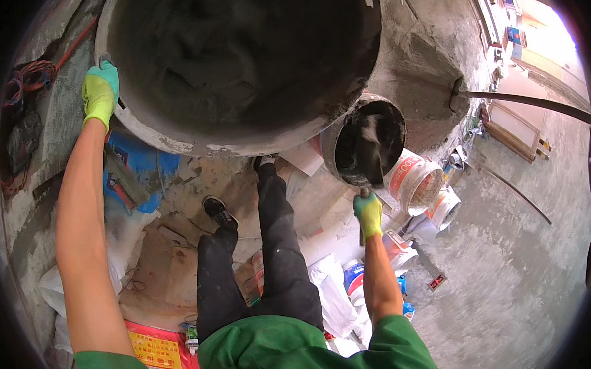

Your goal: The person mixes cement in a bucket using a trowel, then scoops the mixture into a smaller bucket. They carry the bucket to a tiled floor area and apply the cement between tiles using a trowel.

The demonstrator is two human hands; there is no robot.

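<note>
A large round tub point(244, 147) with a pale, crusted rim fills the top of the view, and dark grey mortar point(238, 68) lies inside it. My left hand point(100, 93), in a yellow-green and teal glove, is closed on the tub's left rim. In a matching glove, my right hand point(369, 213) grips the handle of a trowel point(372, 168). The trowel's blade reaches over the mouth of a dark-lined bucket point(330, 149), which stands against the tub's lower right edge. Grey material shows on or behind the blade; I cannot tell which.
Two white-and-orange buckets point(419, 187) stand to the right. A blue sheet point(151, 168) lies below my left hand, with coiled cables point(37, 76) farther left. White sacks point(332, 295) and paint cans point(353, 277) sit beside my legs. A long dark rod point(529, 102) extends at right.
</note>
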